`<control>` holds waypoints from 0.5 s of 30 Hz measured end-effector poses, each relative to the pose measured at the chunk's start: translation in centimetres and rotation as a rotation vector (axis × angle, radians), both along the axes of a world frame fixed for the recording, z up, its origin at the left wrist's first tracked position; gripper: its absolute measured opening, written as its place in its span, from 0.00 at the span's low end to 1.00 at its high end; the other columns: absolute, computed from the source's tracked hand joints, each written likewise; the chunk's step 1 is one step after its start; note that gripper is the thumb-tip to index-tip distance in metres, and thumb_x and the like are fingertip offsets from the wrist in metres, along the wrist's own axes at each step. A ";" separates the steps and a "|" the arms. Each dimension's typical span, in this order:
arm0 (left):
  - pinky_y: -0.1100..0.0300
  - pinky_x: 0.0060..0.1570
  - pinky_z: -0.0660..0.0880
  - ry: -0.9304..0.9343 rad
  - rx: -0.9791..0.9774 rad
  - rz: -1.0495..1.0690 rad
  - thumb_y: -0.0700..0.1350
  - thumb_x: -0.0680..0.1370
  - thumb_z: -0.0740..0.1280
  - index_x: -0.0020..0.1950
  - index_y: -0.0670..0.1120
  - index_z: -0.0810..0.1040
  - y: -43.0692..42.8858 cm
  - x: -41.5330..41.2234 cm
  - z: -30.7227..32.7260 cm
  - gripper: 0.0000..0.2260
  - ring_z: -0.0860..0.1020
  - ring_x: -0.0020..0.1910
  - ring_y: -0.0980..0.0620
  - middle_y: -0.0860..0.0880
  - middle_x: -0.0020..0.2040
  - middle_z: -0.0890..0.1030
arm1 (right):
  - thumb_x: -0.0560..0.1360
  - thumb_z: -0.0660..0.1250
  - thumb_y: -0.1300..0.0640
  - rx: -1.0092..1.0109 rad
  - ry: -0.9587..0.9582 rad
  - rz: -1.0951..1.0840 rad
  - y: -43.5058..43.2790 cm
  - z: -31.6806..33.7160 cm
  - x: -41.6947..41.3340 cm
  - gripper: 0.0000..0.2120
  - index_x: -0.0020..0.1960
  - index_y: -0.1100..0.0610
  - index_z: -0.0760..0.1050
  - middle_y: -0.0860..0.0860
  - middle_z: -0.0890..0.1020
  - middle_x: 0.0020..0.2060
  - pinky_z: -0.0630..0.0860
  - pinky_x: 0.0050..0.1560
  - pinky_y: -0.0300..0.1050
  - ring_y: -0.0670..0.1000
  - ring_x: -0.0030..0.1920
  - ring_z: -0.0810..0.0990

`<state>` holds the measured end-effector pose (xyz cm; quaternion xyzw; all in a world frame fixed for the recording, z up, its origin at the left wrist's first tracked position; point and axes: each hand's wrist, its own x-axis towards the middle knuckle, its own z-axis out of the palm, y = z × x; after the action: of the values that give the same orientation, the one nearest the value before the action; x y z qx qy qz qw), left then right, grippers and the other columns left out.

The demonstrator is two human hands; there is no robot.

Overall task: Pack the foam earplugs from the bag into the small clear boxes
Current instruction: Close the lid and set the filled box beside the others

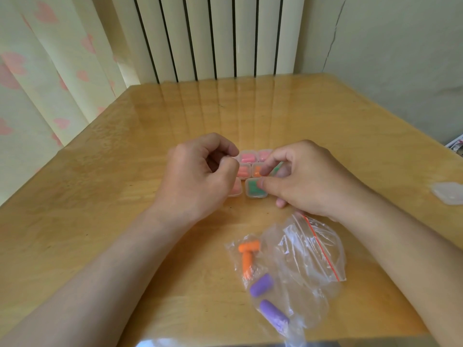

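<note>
Several small clear boxes sit in a cluster mid-table, holding pink (pixel 248 156), orange (pixel 256 171) and green earplugs (pixel 254 189). My right hand (pixel 310 179) is over the cluster's right side. Its index fingertip is on the orange box and its thumb on the green box's corner, pinching there. Another greenish box (pixel 277 167) is partly hidden under its fingers. My left hand (pixel 198 176) hovers at the cluster's left with fingers curled shut, nothing visible in it, and covers part of a pink box (pixel 236 190). The clear zip bag (pixel 305 254) lies nearer me, holding orange earplugs (pixel 247 256) and purple earplugs (pixel 262 284).
The wooden table (pixel 125 196) stands against a white radiator (pixel 213 38), with a heart-print curtain (pixel 37 71) on the left. A clear plastic piece, maybe an unfilled box or lid (pixel 448 194), lies near the table's right edge.
</note>
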<state>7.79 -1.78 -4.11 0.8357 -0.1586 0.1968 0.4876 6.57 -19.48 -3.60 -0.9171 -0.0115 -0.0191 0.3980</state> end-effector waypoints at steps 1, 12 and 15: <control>0.65 0.27 0.70 -0.004 0.003 0.003 0.42 0.68 0.62 0.40 0.48 0.81 0.0 0.0 0.0 0.09 0.76 0.24 0.54 0.50 0.28 0.80 | 0.72 0.76 0.52 -0.012 0.013 0.016 0.0 0.1 -0.1 0.05 0.45 0.49 0.81 0.51 0.84 0.29 0.74 0.22 0.42 0.55 0.24 0.80; 0.63 0.26 0.71 -0.014 0.011 0.030 0.42 0.69 0.62 0.40 0.49 0.81 0.3 0.3 -0.2 0.09 0.77 0.25 0.52 0.50 0.28 0.80 | 0.71 0.78 0.52 -0.085 -0.002 0.038 0.2 -0.2 -0.1 0.08 0.46 0.47 0.81 0.49 0.84 0.31 0.73 0.22 0.40 0.57 0.28 0.83; 0.64 0.26 0.71 -0.016 0.007 0.054 0.39 0.71 0.64 0.41 0.47 0.82 0.4 0.4 -0.1 0.08 0.74 0.25 0.57 0.48 0.31 0.81 | 0.72 0.76 0.52 -0.069 -0.019 0.038 0.0 -0.1 -0.1 0.05 0.46 0.47 0.81 0.50 0.84 0.30 0.73 0.22 0.40 0.54 0.23 0.80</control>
<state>8.22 -1.39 -4.19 0.8398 -0.1404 0.2161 0.4778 6.48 -19.47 -3.68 -0.9297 -0.0331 -0.0197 0.3662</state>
